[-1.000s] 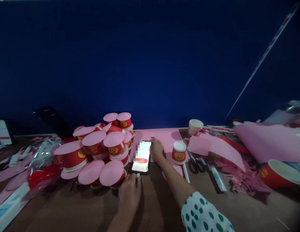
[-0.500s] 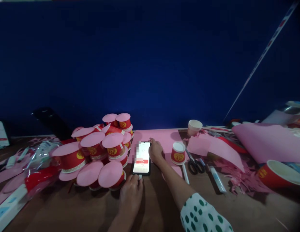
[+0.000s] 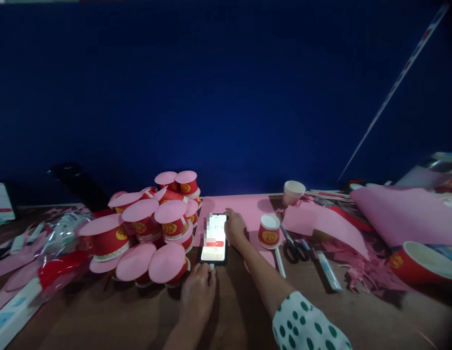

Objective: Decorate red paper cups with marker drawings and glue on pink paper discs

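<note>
- Left hand [image 3: 199, 289] at the phone's lower end, right hand [image 3: 235, 227] along the phone [image 3: 216, 243]; I can't tell either's grip.
- Pink discs [image 3: 170, 212] top red cups [image 3: 173, 228].
- Pale cup [image 3: 292, 196] mouth-up, contents hidden.

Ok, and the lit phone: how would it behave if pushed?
Probably stiff: the phone is a straight-edged slab. Lying flat, it would likely slide rather than roll or tip. The white connector at its near end, by the left hand, might tug or catch.
</note>
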